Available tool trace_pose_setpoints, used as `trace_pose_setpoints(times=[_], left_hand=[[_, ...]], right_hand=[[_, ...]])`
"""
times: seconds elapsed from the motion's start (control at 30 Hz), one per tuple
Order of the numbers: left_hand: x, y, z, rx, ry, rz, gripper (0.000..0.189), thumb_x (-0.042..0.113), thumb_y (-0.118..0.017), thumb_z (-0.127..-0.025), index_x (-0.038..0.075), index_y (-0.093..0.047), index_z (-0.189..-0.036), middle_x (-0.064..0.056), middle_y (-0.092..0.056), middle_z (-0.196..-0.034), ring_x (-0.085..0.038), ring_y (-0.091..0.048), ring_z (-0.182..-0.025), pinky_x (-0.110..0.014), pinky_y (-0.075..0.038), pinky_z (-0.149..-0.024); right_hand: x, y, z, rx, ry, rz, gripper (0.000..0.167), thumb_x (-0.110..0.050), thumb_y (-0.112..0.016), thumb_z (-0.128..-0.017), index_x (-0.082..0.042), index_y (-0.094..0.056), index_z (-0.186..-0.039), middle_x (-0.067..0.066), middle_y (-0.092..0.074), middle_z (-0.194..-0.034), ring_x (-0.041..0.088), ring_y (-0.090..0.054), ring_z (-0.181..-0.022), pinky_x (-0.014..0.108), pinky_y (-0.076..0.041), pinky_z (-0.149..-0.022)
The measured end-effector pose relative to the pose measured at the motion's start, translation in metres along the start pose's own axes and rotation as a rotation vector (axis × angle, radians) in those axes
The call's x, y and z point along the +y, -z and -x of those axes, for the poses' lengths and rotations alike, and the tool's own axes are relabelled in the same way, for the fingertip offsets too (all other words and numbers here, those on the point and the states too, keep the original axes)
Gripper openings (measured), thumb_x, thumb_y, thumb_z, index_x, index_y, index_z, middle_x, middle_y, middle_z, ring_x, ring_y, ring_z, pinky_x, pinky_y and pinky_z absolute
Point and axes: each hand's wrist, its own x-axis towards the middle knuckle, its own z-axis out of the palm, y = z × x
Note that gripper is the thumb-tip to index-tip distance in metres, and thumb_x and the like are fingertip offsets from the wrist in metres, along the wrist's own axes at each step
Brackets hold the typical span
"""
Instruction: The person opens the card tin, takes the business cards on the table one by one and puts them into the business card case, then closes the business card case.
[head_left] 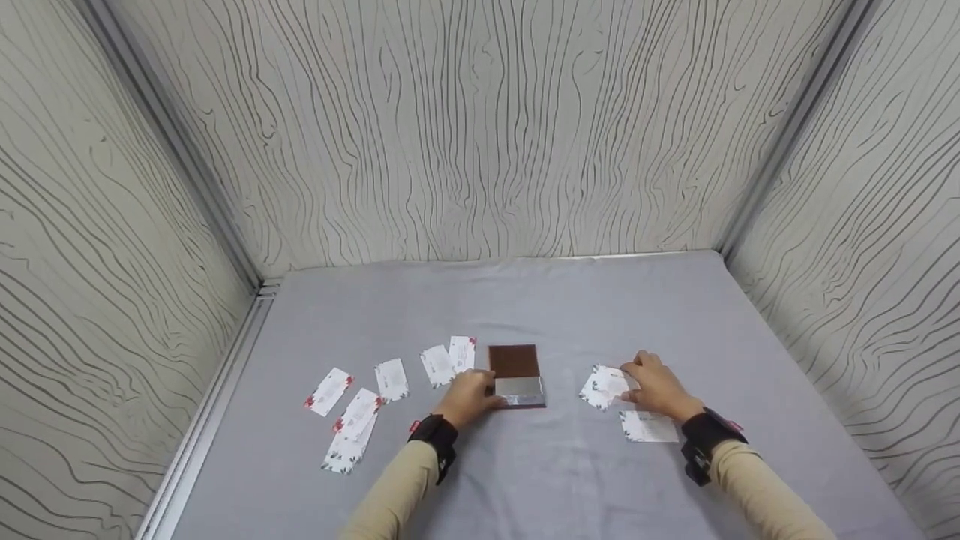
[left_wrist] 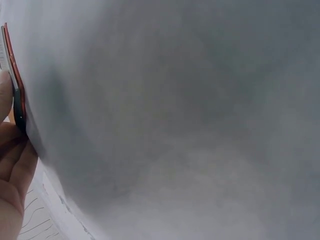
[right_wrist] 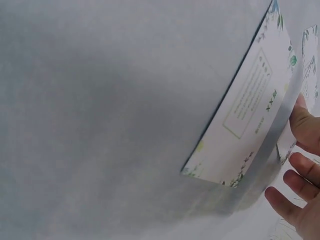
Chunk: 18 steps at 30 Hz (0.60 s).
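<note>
A card case [head_left: 514,361], brown in its far half and silver in its near half, lies unfolded at the middle of the table. My left hand [head_left: 466,399] grips its left side; in the left wrist view the thumb [left_wrist: 5,95] is on the case's edge. To the right, my right hand [head_left: 660,388] pinches the right edge of a white leaf-printed card [head_left: 609,384], which overlaps another at an angle. Another leaf-printed card [head_left: 647,427] lies just below that hand, and shows large in the right wrist view.
Left of the case lie several white cards, some with red flowers: a pair [head_left: 437,365] near the case, a single card [head_left: 391,380], a red-flowered card [head_left: 328,391] and an overlapping group [head_left: 349,442]. Wood-grain panels [head_left: 480,135] wall in the grey cloth-covered table [head_left: 570,487].
</note>
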Motion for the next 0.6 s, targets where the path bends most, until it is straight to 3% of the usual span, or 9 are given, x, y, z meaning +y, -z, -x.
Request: trace_pose_setpoints(times=[0.13, 0.33, 0.6], left_hand=[[-0.0005, -0.0005, -0.0001, -0.006, 0.008, -0.003, 0.025, 0.022, -0.084, -0.077, 0.005, -0.065, -0.076, 0.001, -0.061, -0.069, -0.012, -0.048, -0.060, -0.031, -0.045, -0.056], [-0.0020, -0.0017, 0.0009, 0.012, -0.030, -0.026, 0.026, 0.024, -0.084, -0.076, 0.005, -0.067, -0.072, -0.001, -0.065, -0.075, -0.015, -0.054, -0.062, -0.033, -0.047, -0.059], [-0.0015, -0.0022, 0.0021, 0.012, -0.012, -0.021, 0.028, 0.026, -0.085, -0.076, 0.007, -0.064, -0.073, 0.001, -0.061, -0.070, -0.013, -0.049, -0.059, -0.032, -0.046, -0.057]], right_hand=[[0.0008, 0.0013, 0.0006, 0.018, -0.001, 0.011, 0.045, -0.012, -0.084, -0.073, 0.007, -0.064, -0.109, 0.017, -0.052, -0.100, 0.039, -0.049, -0.098, 0.054, -0.046, -0.078], [-0.0025, 0.0023, 0.0026, 0.053, 0.035, 0.026, 0.048, -0.012, -0.085, -0.072, 0.006, -0.059, -0.108, 0.017, -0.055, -0.102, 0.040, -0.051, -0.099, 0.055, -0.047, -0.080], [-0.0057, 0.0053, 0.0049, 0.027, 0.044, 0.024, 0.046, -0.010, -0.082, -0.076, 0.003, -0.057, -0.112, 0.018, -0.059, -0.102, 0.041, -0.057, -0.096, 0.057, -0.048, -0.080]])
